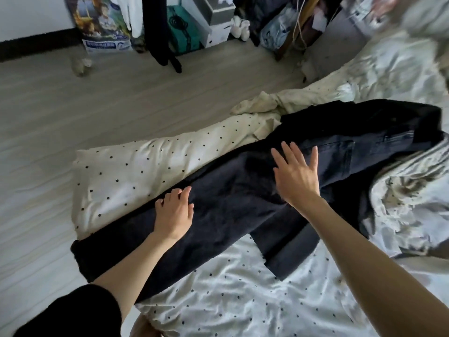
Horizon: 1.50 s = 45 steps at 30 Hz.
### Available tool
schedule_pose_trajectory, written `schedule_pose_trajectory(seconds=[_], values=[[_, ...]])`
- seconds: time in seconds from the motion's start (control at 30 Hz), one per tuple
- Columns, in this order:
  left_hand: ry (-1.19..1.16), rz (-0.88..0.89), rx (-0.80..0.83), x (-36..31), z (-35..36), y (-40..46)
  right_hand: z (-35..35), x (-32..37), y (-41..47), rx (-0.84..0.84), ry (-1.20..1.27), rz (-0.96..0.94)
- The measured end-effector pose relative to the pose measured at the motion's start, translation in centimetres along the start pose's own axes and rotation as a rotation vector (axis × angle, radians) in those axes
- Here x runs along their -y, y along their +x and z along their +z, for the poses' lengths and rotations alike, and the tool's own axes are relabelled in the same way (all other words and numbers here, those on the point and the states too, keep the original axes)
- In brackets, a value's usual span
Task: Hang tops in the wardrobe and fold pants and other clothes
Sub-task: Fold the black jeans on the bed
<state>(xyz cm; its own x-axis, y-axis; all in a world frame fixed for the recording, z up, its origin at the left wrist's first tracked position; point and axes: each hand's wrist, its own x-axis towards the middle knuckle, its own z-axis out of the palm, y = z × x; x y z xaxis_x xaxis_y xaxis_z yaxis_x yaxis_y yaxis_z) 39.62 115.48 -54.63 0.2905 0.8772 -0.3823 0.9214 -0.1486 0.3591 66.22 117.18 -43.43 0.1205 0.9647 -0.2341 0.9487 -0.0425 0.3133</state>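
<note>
Dark pants (243,203) lie lengthwise across the bed (218,300), centre frame. Left hand (173,215), fingers loosely curled, presses the lower-left leg to pin it; right hand (295,175), flat and spread, rests mid-pants. Neither grip holds cloth, probably smoothing before folding.

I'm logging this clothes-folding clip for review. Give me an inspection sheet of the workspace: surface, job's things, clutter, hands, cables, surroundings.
Surface: bed with dotted sheet, rumpled; dotted pillow at its floor-side edge.
Job's things: dark jeans spread along the bed, legs toward the person; a cream garment crumpled beyond them.
Clutter: grey crumpled bedding at the right.
Hands: left hand rests on the jeans' far edge, fingers bent; right hand lies flat on the jeans, fingers spread.
Cables: pale cord hanging near the chair.
Surroundings: wood floor, boxes, printed bag, hanging dark clothing.
</note>
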Motion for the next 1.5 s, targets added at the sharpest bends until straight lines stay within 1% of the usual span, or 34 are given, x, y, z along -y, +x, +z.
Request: schedule_pose_trajectory(seconds=[0.07, 0.13, 0.23, 0.3, 0.37, 0.43, 0.5, 0.57, 0.6, 0.7, 0.8, 0.9, 0.97, 1.0, 1.03, 1.1, 1.13, 1.17, 1.23, 1.3, 1.37, 1.4, 1.43, 1.5], values=[[-0.025, 0.021, 0.05, -3.8, -0.4, 1.9, -0.6, -4.0, -0.8, -0.008, -0.031, 0.058], [-0.1, 0.002, 0.107, -6.2, -1.0, 3.3, -1.0, -6.8, -1.0, -0.01, -0.03, 0.077], [-0.201, 0.04, 0.122, -10.4, -2.4, 5.7, -1.9, -11.8, -0.6, -0.041, -0.077, 0.115], [-0.252, 0.165, 0.088, -13.7, -3.6, 7.7, -2.5, -15.7, 0.4, -0.076, -0.126, 0.188], [-0.288, 0.317, 0.015, -16.8, -5.1, 9.3, -3.1, -18.5, 1.3, -0.042, -0.114, 0.246], [-0.332, 0.419, -0.031, -20.5, -6.3, 10.8, -3.3, -21.2, 1.8, 0.046, -0.062, 0.24], [-0.348, 0.479, 0.019, -23.8, -7.0, 11.7, -3.6, -22.8, 1.6, 0.109, -0.043, 0.227], [-0.297, 0.492, 0.089, -26.3, -6.8, 12.0, -3.6, -24.1, 0.9, 0.142, -0.073, 0.198], [-0.262, 0.484, 0.09, -27.1, -6.2, 11.8, -3.6, -24.6, 0.5, 0.155, -0.098, 0.158], [-0.209, 0.467, 0.021, -28.4, -4.6, 10.1, -3.4, -25.7, -1.0, 0.147, -0.113, 0.059], [-0.248, 0.468, -0.004, -28.7, -4.1, 8.9, -3.2, -26.4, -2.3, 0.138, -0.092, 0.025], [-0.341, 0.432, 0.104, -27.9, -4.3, 8.8, -3.9, -27.3, -2.2, 0.061, 0.045, 0.069], [-0.421, 0.365, 0.196, -27.0, -4.8, 8.7, -4.7, -27.6, -1.4, -0.007, 0.153, 0.076], [-0.457, 0.33, 0.202, -26.5, -5.1, 8.8, -5.3, -27.5, -0.8, -0.041, 0.242, 0.087], [-0.478, 0.299, 0.167, -25.9, -5.5, 9.1, -5.9, -27.1, 0.0, -0.063, 0.35, 0.101], [-0.459, 0.253, 0.046, -25.0, -6.0, 9.7, -6.9, -26.4, 1.7, -0.089, 0.53, 0.129], [-0.443, 0.233, -0.005, -24.1, -6.4, 10.4, -7.3, -25.8, 3.4, -0.099, 0.567, 0.125], [-0.429, 0.232, -0.022, -23.6, -6.6, 10.7, -7.4, -25.6, 4.3, -0.096, 0.587, 0.136], [-0.418, 0.213, 0.017, -21.5, -6.8, 11.9, -7.2, -24.8, 7.1, -0.077, 0.614, 0.15], [-0.408, 0.19, 0.113, -19.1, -6.4, 12.6, -6.2, -24.4, 9.5, -0.078, 0.633, 0.143], [-0.416, 0.188, 0.207, -16.7, -5.5, 13.2, -4.8, -23.5, 12.0, -0.086, 0.586, 0.122], [-0.402, 0.203, 0.227, -15.7, -4.9, 13.5, -4.0, -22.9, 13.2, -0.096, 0.523, 0.109], [-0.375, 0.225, 0.214, -14.9, -4.4, 13.9, -3.3, -22.3, 14.4, -0.105, 0.438, 0.095], [-0.354, 0.261, 0.13, -13.8, -3.5, 14.8, -1.7, -21.3, 16.5, -0.11, 0.24, 0.076]])
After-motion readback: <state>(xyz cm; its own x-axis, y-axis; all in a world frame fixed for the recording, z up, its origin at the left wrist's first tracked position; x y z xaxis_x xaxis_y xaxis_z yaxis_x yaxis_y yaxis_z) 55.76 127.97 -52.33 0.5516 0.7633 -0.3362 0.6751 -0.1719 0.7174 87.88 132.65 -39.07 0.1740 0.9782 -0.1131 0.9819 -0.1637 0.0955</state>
